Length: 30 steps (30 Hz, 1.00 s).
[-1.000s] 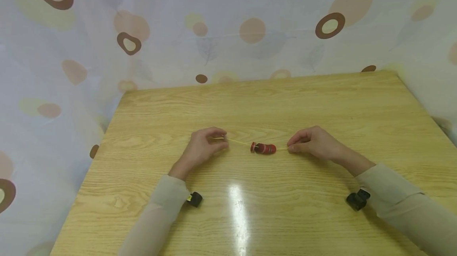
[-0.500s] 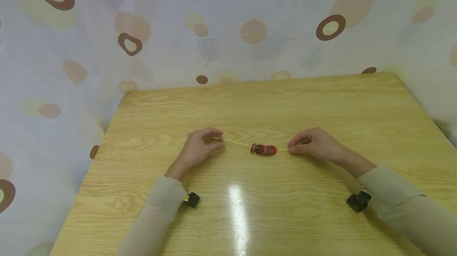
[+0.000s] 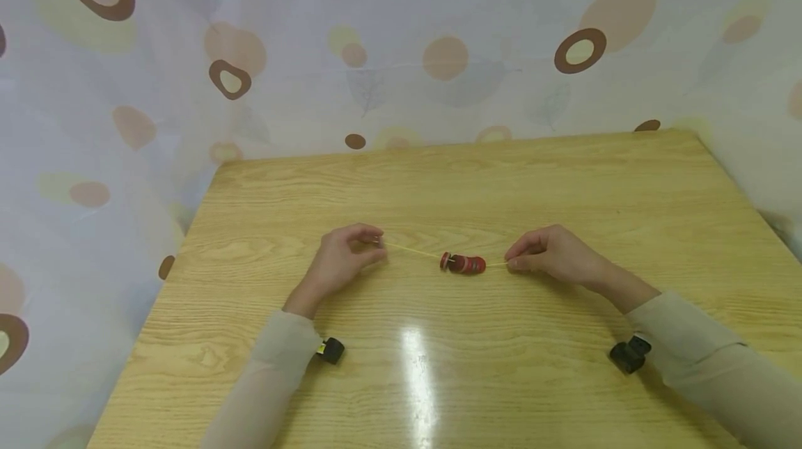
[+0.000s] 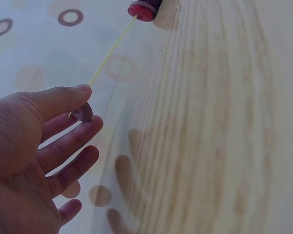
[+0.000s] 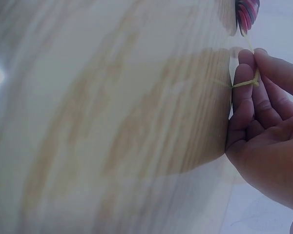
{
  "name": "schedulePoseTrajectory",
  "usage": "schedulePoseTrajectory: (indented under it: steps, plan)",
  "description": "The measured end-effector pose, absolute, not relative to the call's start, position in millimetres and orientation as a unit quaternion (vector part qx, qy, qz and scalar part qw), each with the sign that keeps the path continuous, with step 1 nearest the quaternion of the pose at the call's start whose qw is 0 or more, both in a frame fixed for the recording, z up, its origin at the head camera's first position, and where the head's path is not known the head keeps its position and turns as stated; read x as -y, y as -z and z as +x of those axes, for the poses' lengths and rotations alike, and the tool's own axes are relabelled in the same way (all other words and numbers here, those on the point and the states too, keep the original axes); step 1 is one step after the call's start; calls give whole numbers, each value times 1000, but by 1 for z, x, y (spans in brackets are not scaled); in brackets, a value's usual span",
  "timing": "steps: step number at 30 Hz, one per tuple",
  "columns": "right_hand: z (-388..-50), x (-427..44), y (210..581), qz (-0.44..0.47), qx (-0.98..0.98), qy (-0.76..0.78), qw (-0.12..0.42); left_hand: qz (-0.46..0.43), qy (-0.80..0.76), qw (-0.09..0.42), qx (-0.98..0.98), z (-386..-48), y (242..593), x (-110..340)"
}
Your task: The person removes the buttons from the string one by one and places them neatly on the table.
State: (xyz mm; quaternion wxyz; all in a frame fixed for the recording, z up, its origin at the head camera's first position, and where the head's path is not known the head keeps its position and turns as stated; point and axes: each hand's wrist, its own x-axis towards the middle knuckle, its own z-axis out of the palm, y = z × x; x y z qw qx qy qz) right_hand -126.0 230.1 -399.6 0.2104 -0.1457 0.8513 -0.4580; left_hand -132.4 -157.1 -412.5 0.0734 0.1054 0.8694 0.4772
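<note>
A yellow string (image 3: 410, 250) runs between the two hands, with several red and dark discs (image 3: 468, 264) threaded on it near the tabletop. My left hand (image 3: 341, 257) pinches a small dark round piece (image 4: 83, 112) and the string between thumb and fingers; its other fingers are spread. On the right, my right hand (image 3: 557, 254) pinches the string's other end between thumb and fingertips. A knot (image 5: 255, 82) with a short tail shows at those fingers in the right wrist view. One red disc (image 3: 445, 260) stands slightly apart at the left of the row.
The wooden table (image 3: 401, 184) reaches back to a pale curtain (image 3: 401, 10) with brown and peach spots, which also hangs at both sides. Small black cameras are at the left sleeve (image 3: 282, 348) and the right sleeve (image 3: 686, 331). A bright reflection lies on the front of the table.
My left hand has moved a little to the left, and more string shows between it and the discs. The right hand and the discs have hardly moved.
</note>
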Motion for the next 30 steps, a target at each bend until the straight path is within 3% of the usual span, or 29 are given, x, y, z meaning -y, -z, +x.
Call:
schedulePoseTrajectory:
  steps: [30]
  plan:
    - [-128,-229,401,-141,-849,460,219,61,-444,54,-892,-148,410,189]
